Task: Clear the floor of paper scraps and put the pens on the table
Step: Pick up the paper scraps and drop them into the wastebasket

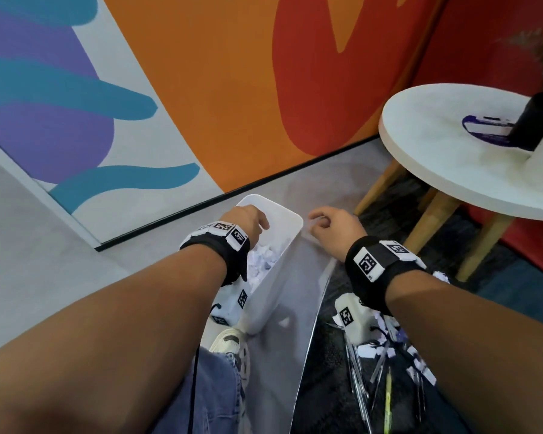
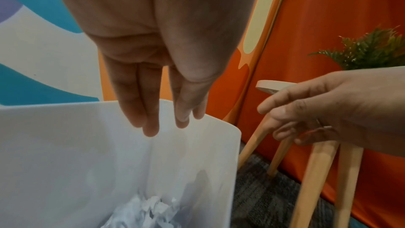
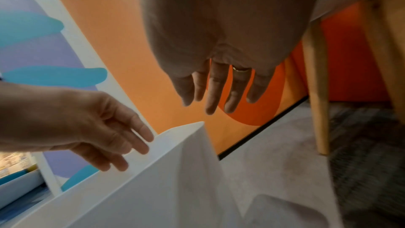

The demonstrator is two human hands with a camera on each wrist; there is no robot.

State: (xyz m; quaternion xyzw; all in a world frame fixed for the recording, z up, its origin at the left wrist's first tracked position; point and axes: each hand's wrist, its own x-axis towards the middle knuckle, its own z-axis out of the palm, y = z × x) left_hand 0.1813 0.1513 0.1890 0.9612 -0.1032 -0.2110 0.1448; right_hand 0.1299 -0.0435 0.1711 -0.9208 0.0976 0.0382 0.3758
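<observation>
**Hovering over the bin, scraps partly cleared**

Hanging above the white bin (image 1: pixel 273 245) at frame centre, the left hand (image 1: pixel 248 222) is showing straight, relaxed fingers (image 2: pixel 151 110) and gripping nothing. The right hand (image 1: pixel 334 228) is sitting just right of the bin's rim, fingers (image 3: pixel 213 93) loosely spread, also carrying nothing.

Crumpled paper (image 2: pixel 149 211) is lying in the bin's bottom, so part of the clearing looks done. More scraps (image 1: pixel 402 346) are still lying on the dark carpet at lower right, under the right forearm, mixed in with the pens (image 1: pixel 386 399).

The round table (image 1: pixel 445 158) is standing at upper right, well apart from the pens; none can be seen on the visible part of its top. A dark pot (image 1: pixel 536 120) is sitting there.

Judging from this: scrap collection is midway, and the pen step is not yet begun.
</observation>
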